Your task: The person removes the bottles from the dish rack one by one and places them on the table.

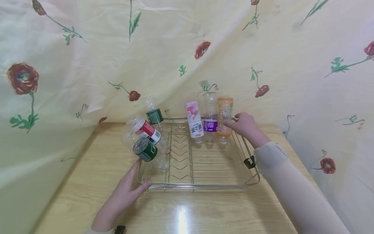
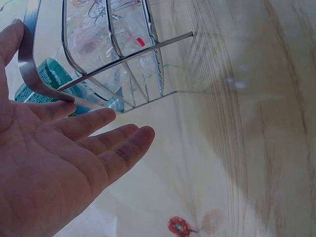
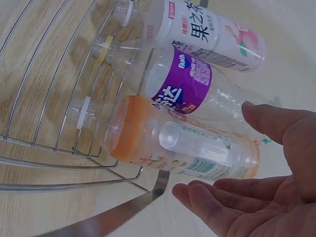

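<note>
My right hand [image 1: 246, 126] is at the back right of a wire rack [image 1: 195, 186], its fingers spread beside an upside-down bottle with orange ends [image 1: 224, 112]. In the right wrist view the thumb [image 3: 264, 118] overlaps the base end of a purple-labelled Fanta bottle [image 3: 183, 81]. Next to that leans a pink-and-white bottle [image 1: 194, 118], neck down. My left hand [image 1: 124, 191] is at the rack's front left corner, palm spread and fingers extended along the metal rim. Close above it tilts a green-labelled bottle [image 1: 145, 149]; behind are a red-labelled bottle [image 1: 149, 131] and another green-labelled one [image 1: 155, 116].
The rack stands on a wooden table [image 1: 216, 214], with a black clip [image 1: 249, 162] in view at its right rim, by the right sleeve. A flower-patterned cloth [image 1: 175, 48] hangs behind and along both sides. Bare wires [image 1: 214, 169] show at the rack's front right.
</note>
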Demonstrator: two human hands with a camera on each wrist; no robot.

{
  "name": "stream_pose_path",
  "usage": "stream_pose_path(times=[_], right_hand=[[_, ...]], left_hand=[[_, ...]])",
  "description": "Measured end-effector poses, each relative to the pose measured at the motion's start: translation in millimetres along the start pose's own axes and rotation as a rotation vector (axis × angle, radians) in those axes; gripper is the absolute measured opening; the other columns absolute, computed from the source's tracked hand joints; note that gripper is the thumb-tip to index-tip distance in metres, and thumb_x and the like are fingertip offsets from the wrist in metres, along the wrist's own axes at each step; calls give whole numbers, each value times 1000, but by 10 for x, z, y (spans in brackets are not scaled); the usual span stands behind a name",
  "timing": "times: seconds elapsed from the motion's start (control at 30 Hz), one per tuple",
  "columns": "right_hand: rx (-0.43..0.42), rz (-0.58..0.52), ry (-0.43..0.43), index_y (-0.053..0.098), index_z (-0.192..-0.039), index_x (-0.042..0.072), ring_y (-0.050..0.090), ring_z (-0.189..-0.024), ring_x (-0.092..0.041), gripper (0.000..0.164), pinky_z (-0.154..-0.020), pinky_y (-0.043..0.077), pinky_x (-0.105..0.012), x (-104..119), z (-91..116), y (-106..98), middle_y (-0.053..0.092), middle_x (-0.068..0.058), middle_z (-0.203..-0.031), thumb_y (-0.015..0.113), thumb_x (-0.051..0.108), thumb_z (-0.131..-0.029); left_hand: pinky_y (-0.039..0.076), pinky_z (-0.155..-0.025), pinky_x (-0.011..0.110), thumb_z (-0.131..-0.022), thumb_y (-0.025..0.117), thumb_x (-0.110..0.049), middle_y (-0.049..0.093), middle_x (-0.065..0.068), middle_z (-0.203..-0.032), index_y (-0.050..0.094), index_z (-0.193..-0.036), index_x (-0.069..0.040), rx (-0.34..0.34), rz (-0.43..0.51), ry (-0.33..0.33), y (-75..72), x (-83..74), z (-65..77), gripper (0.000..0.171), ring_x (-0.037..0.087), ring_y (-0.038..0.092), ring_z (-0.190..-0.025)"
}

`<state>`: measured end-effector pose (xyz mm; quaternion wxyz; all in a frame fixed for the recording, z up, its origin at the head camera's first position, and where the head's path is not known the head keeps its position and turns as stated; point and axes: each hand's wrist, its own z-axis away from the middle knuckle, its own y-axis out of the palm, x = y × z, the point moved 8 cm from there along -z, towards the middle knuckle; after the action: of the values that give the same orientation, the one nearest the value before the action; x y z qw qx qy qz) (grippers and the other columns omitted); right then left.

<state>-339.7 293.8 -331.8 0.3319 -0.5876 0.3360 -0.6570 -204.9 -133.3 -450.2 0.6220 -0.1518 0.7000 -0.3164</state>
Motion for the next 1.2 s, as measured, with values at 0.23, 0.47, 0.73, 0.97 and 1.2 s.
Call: stream_pose_path(times=[0.23,0.47,0.73,0.97,1.2], right_hand=[[27,-11,52,41,-139,-22,52,-121,-53,85,-97,49,-62,-42,-71,52,47,-41,-137,65,47,-96],[40,-82,101,51,-127,-17,58,-107,-45,70,-91,53,-58,-107,-149,129,57,-32,-121,69,43,-95],[44,-99,139,49,-129,-16,57,-105,-42,70,-90,53,-56,-184,-245,235,55,-30,-120,69,42,-95],[57,-85,159,44,-135,-17,57,-109,-45,77,-94,51,-60,-248,-288,302,55,-32,-123,70,43,-94],[18,-66,138,53,-123,-13,61,-94,-38,65,-82,55,-50,-271,-364,320,61,-25,-107,72,42,-93]], left_hand=[[23,-115,62,-92,61,-67,19,14,-166,18,-163,-14,3,13,-15,2,7,8,99,40,20,-149],[23,-115,61,-92,62,-65,20,14,-166,19,-163,-13,-6,0,-6,10,16,20,98,40,22,-148],[23,-115,60,-91,63,-66,20,13,-166,20,-163,-13,-4,-3,-16,9,6,16,99,39,22,-149],[22,-116,60,-88,61,-72,18,11,-167,18,-164,-15,17,-1,-74,24,59,15,105,36,19,-150],[22,-116,59,-89,61,-71,18,9,-167,18,-164,-15,3,8,-53,19,56,13,103,36,20,-150]])
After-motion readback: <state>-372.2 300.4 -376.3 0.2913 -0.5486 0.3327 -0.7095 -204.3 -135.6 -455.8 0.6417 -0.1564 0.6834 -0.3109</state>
